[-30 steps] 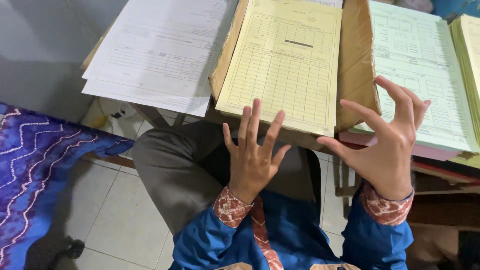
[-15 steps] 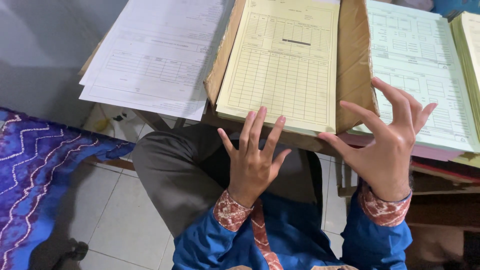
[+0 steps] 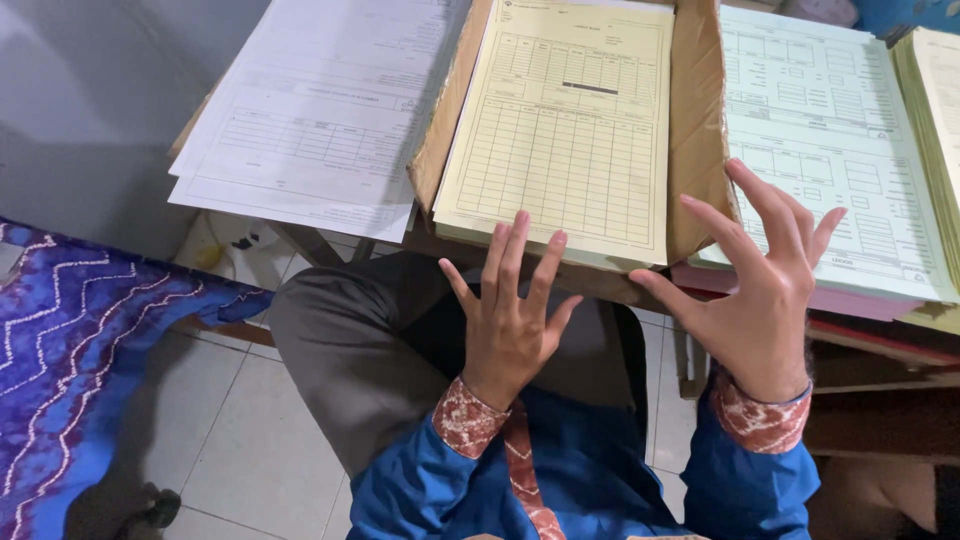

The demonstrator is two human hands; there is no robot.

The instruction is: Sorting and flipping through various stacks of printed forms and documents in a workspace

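Note:
My left hand hovers with fingers spread just below the near edge of a stack of yellow ruled forms, fingertips close to or touching it. The yellow stack lies in an opened brown paper wrapper. My right hand is raised with fingers splayed at the wrapper's right corner, over the edge of a pale green form stack. Neither hand holds anything. Blue sleeves with red patterned cuffs cover both wrists.
A stack of white printed forms lies at the left of the table, overhanging its edge. More yellow sheets sit at the far right. Pink sheets lie under the green ones. A blue patterned cloth is at the left, over a tiled floor.
Both hands have drifted slightly up toward the paper stacks, fingers still spread. The papers have not moved.

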